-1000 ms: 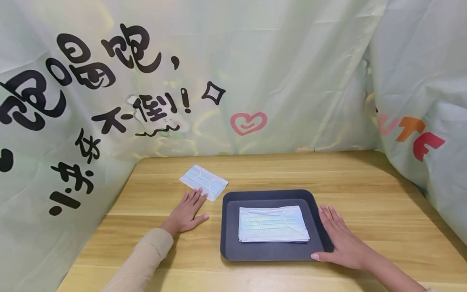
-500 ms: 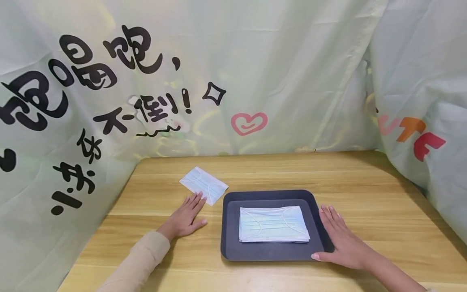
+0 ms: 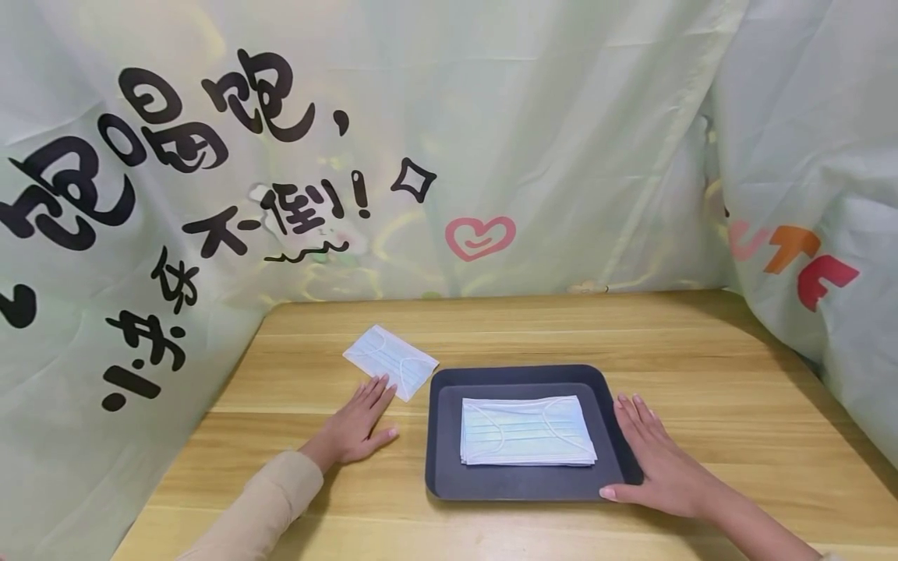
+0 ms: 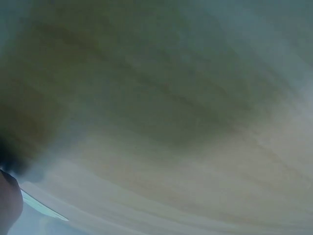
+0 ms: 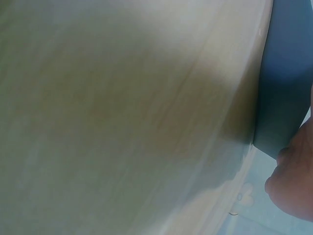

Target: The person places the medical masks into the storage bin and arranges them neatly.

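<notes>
A single light-blue face mask (image 3: 390, 360) with white ear loops lies slanted on the table, left of the tray. The fingertips of my left hand (image 3: 355, 425) rest on its near edge, fingers straight and thumb spread. A stack of face masks (image 3: 526, 431) lies inside the dark grey tray (image 3: 443, 483). At the tray's right side my right hand (image 3: 662, 467) touches the rim, its fingers extended along the edge and its thumb at the near corner. In the right wrist view the tray wall (image 5: 283, 73) appears beside part of that hand.
The wooden table (image 3: 533, 335) carries the tray and masks. A pale curtain (image 3: 575, 156) with black writing and a pink heart (image 3: 480, 238) hangs behind it and along both sides.
My left hand has drawn back slightly toward me, and the single mask has slid a little the same way under its fingertips. The right hand and tray have stayed put.
</notes>
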`<state>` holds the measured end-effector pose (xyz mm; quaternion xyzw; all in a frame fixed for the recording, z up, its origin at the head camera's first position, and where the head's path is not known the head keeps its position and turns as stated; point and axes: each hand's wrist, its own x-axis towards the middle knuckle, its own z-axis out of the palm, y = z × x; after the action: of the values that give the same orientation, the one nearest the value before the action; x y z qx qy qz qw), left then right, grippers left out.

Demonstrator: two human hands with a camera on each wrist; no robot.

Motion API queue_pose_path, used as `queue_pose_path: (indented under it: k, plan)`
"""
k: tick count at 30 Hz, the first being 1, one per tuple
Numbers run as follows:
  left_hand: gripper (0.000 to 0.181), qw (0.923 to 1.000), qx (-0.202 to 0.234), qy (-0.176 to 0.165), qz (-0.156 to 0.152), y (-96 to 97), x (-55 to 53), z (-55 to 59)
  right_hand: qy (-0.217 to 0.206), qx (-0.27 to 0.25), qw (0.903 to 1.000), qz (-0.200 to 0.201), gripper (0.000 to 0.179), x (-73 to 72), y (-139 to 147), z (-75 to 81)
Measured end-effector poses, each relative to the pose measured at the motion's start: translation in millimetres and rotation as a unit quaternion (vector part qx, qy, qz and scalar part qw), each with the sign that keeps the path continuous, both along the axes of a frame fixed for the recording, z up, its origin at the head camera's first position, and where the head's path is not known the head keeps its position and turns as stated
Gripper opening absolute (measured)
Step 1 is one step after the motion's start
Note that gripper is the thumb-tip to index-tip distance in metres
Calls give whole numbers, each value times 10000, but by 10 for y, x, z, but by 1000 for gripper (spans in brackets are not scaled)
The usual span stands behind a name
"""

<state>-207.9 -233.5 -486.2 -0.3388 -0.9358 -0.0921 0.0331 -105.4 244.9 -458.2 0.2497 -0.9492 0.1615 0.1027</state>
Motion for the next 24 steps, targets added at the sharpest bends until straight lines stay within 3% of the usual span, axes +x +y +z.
queue_pose_path:
  k: [5,12,24]
  plan:
    - [72,9999,-84,91,89,22,31,-41,-24,8,10000,-31,113,-7,-4,-7]
    - [69,9993,256,221,159,35,19,-40,11,59,10000,-35,113,-5,-3,-3]
    - [59,9880,919,768,977,68,-385,8,138,114,9998,-20,116,6,-10,-11]
